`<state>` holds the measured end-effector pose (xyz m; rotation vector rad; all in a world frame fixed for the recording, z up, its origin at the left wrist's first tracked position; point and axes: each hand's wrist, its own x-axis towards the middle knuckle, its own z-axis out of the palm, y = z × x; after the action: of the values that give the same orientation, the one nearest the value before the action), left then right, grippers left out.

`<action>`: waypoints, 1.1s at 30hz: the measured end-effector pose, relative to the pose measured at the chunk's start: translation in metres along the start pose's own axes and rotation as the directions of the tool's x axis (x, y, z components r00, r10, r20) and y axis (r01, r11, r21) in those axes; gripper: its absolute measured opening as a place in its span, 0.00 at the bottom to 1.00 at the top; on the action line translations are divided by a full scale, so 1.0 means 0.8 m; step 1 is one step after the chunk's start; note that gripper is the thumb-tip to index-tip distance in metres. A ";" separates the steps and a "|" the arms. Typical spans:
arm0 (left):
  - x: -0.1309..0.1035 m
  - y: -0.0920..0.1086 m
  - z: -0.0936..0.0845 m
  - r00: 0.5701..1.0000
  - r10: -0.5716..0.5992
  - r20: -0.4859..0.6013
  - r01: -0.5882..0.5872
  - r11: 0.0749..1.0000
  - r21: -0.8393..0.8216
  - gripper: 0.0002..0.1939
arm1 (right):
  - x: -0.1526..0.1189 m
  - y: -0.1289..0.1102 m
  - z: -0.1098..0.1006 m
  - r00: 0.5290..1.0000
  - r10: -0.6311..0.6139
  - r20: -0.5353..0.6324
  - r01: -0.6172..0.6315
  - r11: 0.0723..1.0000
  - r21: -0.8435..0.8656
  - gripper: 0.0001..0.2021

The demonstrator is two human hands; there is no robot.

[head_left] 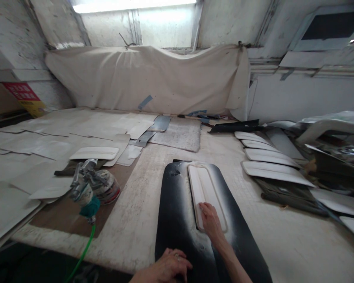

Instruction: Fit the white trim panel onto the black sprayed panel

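Note:
A long black panel (177, 220) lies on the worktable, dusted white around a narrow white rounded piece (205, 188) that rests on it. My right hand (211, 222) lies flat on the near end of that white piece, fingers pressed on it. Resting on the near edge of the black panel is my left hand (168, 267), fingers curled, a ring on one finger. Neither hand grips a tool.
A pneumatic sander (90, 188) with a green hose (82, 251) stands at the left on a brown board. Several white panels (268, 161) lie in a row at the right. Flat white sheets (47, 145) cover the left side; a cloth (150, 78) hangs behind.

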<state>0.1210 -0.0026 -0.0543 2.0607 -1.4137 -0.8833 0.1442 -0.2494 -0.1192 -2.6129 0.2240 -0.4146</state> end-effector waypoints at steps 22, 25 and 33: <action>0.072 -0.004 0.026 0.975 -0.123 -0.185 0.154 0.974 0.167 0.34 | 0.005 -0.027 -0.064 0.984 0.163 0.075 -0.147 0.972 -0.182 0.12; 0.074 0.000 0.022 0.971 -0.117 -0.207 0.154 0.972 0.177 0.32 | 0.005 -0.042 -0.048 0.985 0.146 0.090 -0.125 0.970 -0.208 0.12; 0.076 0.008 0.013 0.960 -0.092 -0.265 0.145 0.972 0.184 0.27 | 0.002 -0.053 -0.006 0.993 0.056 0.107 -0.035 0.982 -0.185 0.13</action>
<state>0.1250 -0.0625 -0.0711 2.3351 -1.2944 -0.5105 0.1474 -0.2146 -0.0943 -2.7947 0.2966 -0.2402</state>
